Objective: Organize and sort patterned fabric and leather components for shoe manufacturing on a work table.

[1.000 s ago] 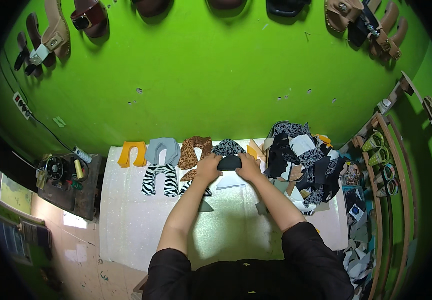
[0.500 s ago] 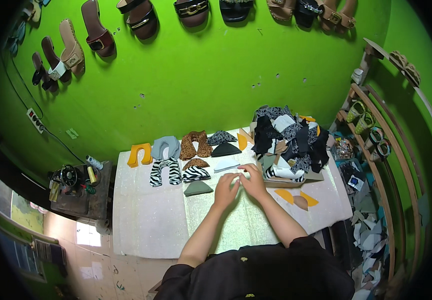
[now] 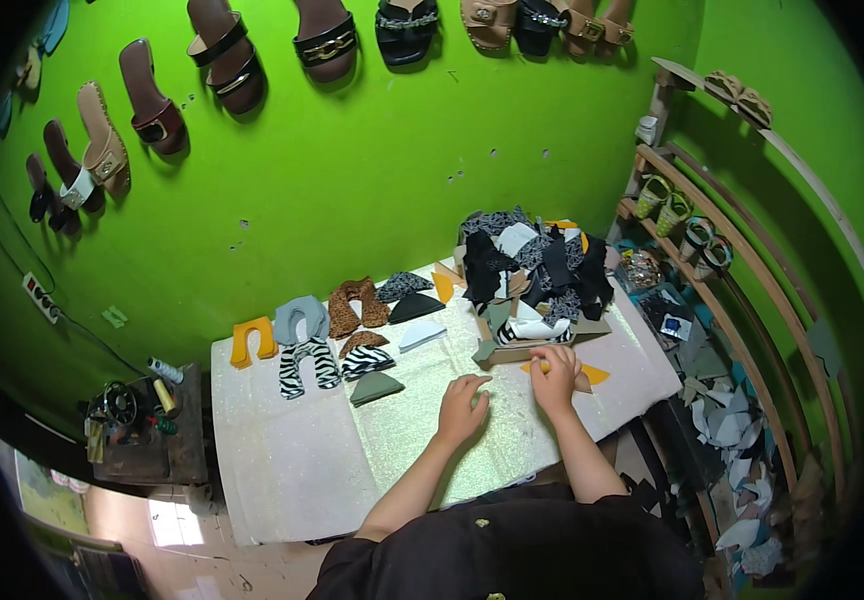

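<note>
My right hand (image 3: 555, 378) is at the table's right side, its fingers closed on a yellow half-round fabric piece (image 3: 545, 367). Beside it lie another yellow piece (image 3: 595, 374) and a brown piece (image 3: 582, 383), partly covered. Over the middle of the table, my left hand (image 3: 464, 405) is empty, with thumb and fingers apart. Farther left lie stacked half-round pieces: olive green (image 3: 377, 389), zebra-striped (image 3: 368, 362), black (image 3: 417, 306) and pale blue-white (image 3: 422, 335). U-shaped pieces in yellow (image 3: 254, 341), grey (image 3: 302, 319), zebra stripes (image 3: 309, 368) and leopard print (image 3: 358, 306) form the far left group.
A cardboard box (image 3: 522, 352) heaped with fabric scraps (image 3: 537, 265) stands at the table's back right. Right of the white table (image 3: 282, 460) rises a wooden rack (image 3: 732, 240) with sandals. A sewing machine (image 3: 132, 410) stands left. Sandals (image 3: 327, 40) hang on the green wall.
My hands have separated. The right one has moved right and down to the yellow pieces and closed on one; the left stays mid-table. The whole view has shifted as my head turned right.
</note>
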The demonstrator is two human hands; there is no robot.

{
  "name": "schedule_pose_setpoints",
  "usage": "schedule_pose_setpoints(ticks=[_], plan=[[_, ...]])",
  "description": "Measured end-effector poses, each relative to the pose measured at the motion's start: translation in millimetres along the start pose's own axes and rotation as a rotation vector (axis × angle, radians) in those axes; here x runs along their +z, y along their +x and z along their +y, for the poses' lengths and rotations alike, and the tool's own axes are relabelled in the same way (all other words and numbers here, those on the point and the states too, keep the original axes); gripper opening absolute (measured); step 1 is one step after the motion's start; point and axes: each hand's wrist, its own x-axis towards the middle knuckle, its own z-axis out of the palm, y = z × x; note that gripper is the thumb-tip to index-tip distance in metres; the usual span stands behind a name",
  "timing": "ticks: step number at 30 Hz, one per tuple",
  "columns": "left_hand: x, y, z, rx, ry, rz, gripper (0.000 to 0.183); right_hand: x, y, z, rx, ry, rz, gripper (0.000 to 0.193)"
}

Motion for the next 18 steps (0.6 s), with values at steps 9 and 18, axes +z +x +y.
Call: schedule_pose_setpoints(ticks=[9, 18], plan=[[31, 59, 18, 0.21, 0.339, -0.132, 0.054, 31, 105, 43, -0.181, -0.142, -0.036, 0.017], [81, 87, 8, 0.084, 0.432, -0.24, 0.055, 66, 136, 79, 0.093, -0.539, -0.328, 0.03]])
